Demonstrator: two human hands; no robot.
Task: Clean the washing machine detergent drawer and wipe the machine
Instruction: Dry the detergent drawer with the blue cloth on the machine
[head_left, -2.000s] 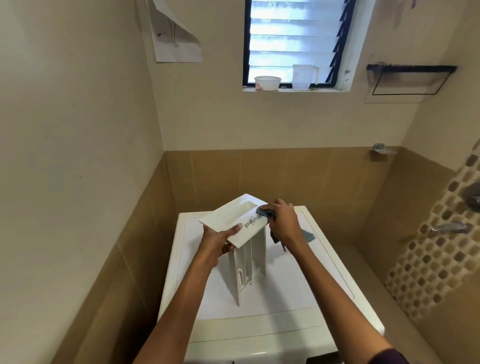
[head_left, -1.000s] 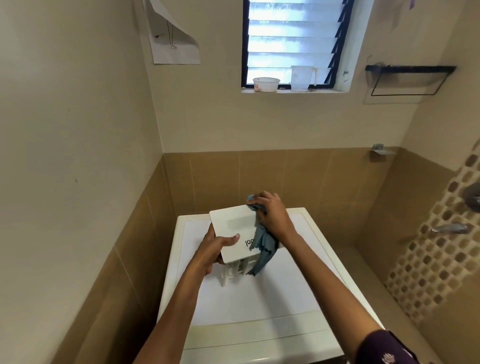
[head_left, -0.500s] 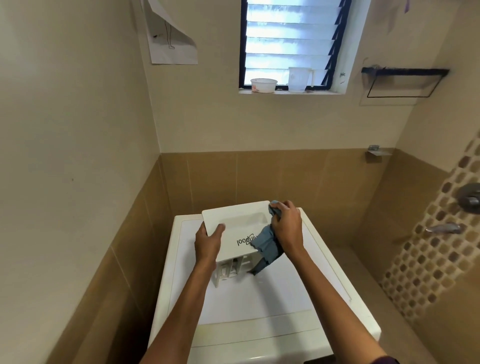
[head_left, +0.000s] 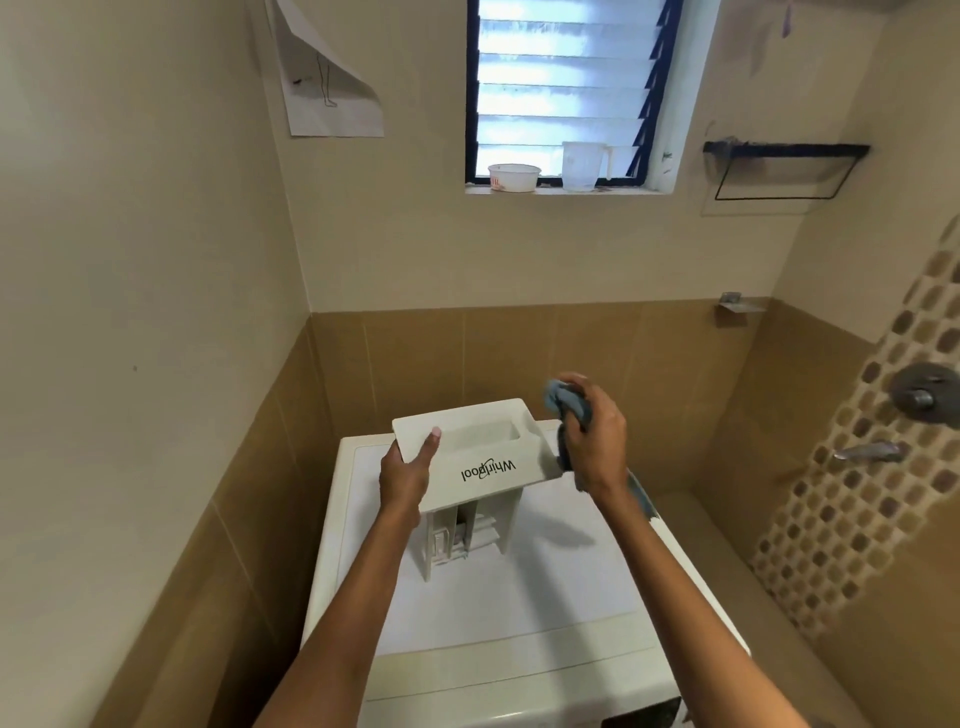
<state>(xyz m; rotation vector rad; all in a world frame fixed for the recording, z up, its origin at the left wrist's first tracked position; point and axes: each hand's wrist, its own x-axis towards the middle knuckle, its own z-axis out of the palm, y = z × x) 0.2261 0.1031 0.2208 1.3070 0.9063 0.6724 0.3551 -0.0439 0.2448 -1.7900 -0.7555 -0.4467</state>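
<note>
While the left hand clamps the left end of the white plastic detergent drawer, thumb lying flat across the front panel and fingers tucked underneath, the right hand hovers just off the drawer's right end, fingers curled tight round a bunched blue-grey cloth. A tail of that cloth hangs down past the wrist. Whether the cloth actually meets the panel's edge, hard to tell from this angle. The two hands sit well apart, one at each end of the drawer.

The drawer is tipped front-panel-up, its printed logo reading upside down, and its compartments drop away below toward the flat top of the white washing machine. Whether its lower end rests on that top is unclear.

Beyond the machine, tan wall tiles, then a louvred window with a small white bowl and a translucent plastic jug on its sill. A curling sheet of paper hangs on the wall at left, a black wire rack at right, and a metal tap juts from the mosaic wall.
</note>
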